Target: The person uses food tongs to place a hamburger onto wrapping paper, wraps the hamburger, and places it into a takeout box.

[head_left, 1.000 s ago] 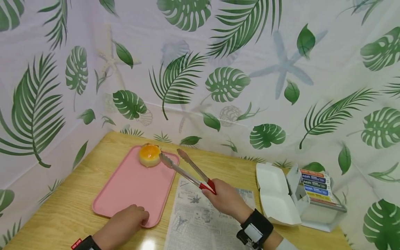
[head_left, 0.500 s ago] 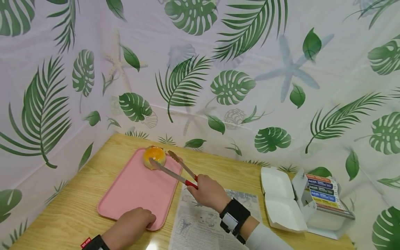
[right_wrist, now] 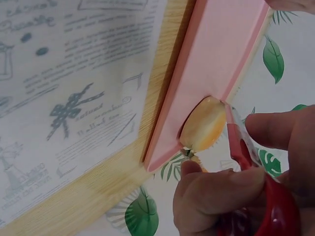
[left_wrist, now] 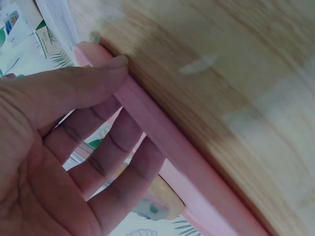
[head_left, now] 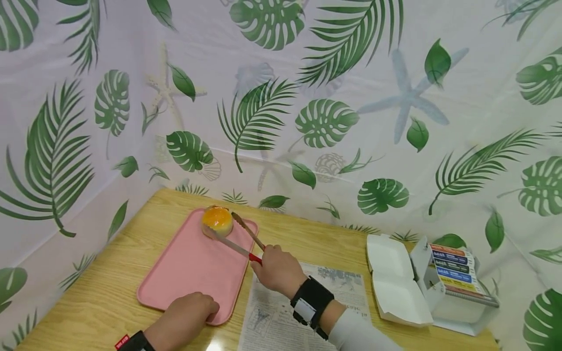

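Observation:
A round bun (head_left: 217,220) with a glossy orange top sits at the far end of the pink tray (head_left: 193,268). My right hand (head_left: 279,271) holds metal tongs (head_left: 236,247) by their red handles. The spread tong arms reach over the tray, one tip at the bun's near side and the other by its right side; whether both touch it I cannot tell. At the tray's near right corner, my left hand (head_left: 189,314) pinches the rim, with the thumb outside and the fingers inside in the left wrist view.
Right of the tray lies a newspaper-print sheet (head_left: 303,317). Farther right stand an open white takeaway box (head_left: 395,278) and a white holder (head_left: 461,302) with colourful packs. A leaf-patterned cloth (head_left: 272,117) hangs behind the wooden table (head_left: 105,273).
My right hand has moved left with the tongs, bringing their spread tips from right of the bun to around its near and right sides. The left hand stays at the tray rim.

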Motion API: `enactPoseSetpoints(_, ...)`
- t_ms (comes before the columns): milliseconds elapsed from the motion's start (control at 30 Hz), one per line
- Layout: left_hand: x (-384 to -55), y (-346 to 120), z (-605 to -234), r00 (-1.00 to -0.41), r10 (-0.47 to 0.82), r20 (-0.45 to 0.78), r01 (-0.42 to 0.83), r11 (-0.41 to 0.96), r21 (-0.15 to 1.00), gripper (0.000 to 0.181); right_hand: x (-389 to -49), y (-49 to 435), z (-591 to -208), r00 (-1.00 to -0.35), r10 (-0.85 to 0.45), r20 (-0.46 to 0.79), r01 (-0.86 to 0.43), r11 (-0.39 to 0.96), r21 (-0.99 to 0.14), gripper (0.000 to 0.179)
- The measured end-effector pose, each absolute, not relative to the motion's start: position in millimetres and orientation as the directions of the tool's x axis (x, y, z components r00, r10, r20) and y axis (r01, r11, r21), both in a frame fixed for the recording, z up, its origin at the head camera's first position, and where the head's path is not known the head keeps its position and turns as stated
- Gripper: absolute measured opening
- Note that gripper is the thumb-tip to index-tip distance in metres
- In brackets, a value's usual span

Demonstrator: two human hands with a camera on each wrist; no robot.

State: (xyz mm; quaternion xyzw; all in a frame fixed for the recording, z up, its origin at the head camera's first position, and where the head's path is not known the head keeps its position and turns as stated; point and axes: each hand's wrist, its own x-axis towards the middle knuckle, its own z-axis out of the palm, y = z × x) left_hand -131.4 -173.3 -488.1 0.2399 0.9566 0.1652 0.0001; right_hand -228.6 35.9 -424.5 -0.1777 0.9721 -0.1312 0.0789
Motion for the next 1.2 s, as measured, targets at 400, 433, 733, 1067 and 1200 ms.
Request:
enactPoseSetpoints(400,-131,-169,-489,-0.891,0.444,0.097,0.448,0.823,0.348,0.045,-223,16,-437,-0.951,-0.293,-0.104,-0.277,0.95,-0.141,0.043)
enactPoseSetpoints(433,-131,-169,-489,-0.894,0.439,0.095,0.443,0.827,0.348,0.045,-223,16,-437,-0.951,-0.293,-0.103,-0.278,0.951,-0.138,0.043)
enactPoseSetpoints(733,-130,-171,-486,-0.9,0.425,0.094,0.43,0.836,0.341,0.041,-216,39,-425,-0.917,-0.399,-0.018,-0.392,0.907,-0.154,0.041)
enactPoseSetpoints(1067,-132,-169,-487,-0.906,0.419,0.068,0.415,0.841,0.348,0.04,-188,107,-402,-0.927,-0.374,-0.013,-0.362,0.906,-0.219,0.045)
enactPoseSetpoints(1200,-132,-167,-487,-0.909,0.412,0.057,0.404,0.842,0.357,0.041,-173,139,-398,-0.945,-0.322,-0.057,-0.301,0.926,-0.229,0.045)
